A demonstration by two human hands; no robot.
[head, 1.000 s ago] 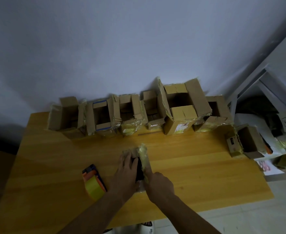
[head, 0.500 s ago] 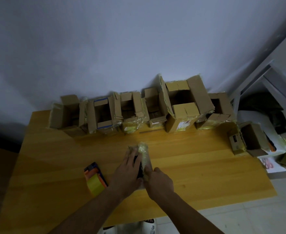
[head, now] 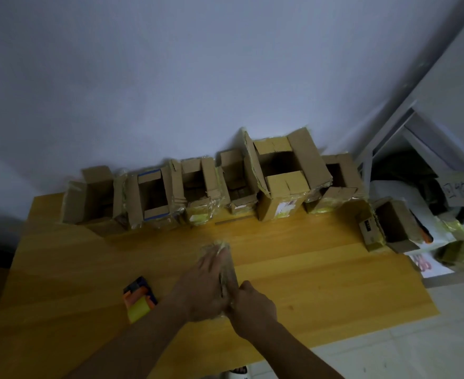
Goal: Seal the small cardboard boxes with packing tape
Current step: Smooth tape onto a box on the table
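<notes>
Head | 2 hands (head: 225, 294) | 8 open boxes (head: 280, 187) | 1 tape dispenser (head: 139, 299)

Wooden table (head: 321, 283), warm yellow planks, butted up against the pale wall, and along its far edge sits a row of open cardboard boxes (head: 154, 198), flaps up, packed side by side, with the tallest box (head: 280, 181) right of centre. Off at the table's right end one more open box (head: 389, 228) sits apart from the row, tipped at an angle. Nearer in, an orange tape dispenser (head: 139, 299) with a yellow roll lies left of a small tape-wrapped box (head: 226, 266) resting mid-table under both hands.
</notes>
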